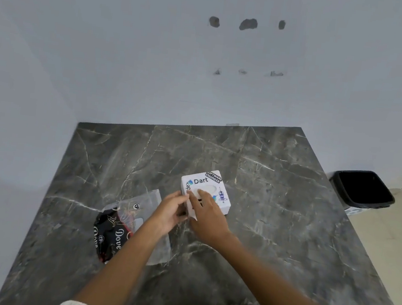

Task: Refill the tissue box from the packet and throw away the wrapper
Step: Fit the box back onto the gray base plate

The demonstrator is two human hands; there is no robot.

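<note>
A white tissue box (218, 192) with stickers reading "Dart" and "Software Engineer" sits near the middle of the dark marble table (276, 211). My left hand (171, 213) grips the box's near-left side, fingers curled on a white flap or edge. My right hand (206, 215) lies over the box's near end, fingers pressing on its top by the oval opening. A crumpled plastic tissue wrapper (121, 223), part clear and part black with "Dove" lettering, lies flat on the table to the left, partly under my left forearm. Whether tissues are inside the box is hidden.
A black waste bin (363, 189) stands open on the pale floor beyond the table's right edge, next to the wall. The table's far edge meets a plain wall with several patched holes.
</note>
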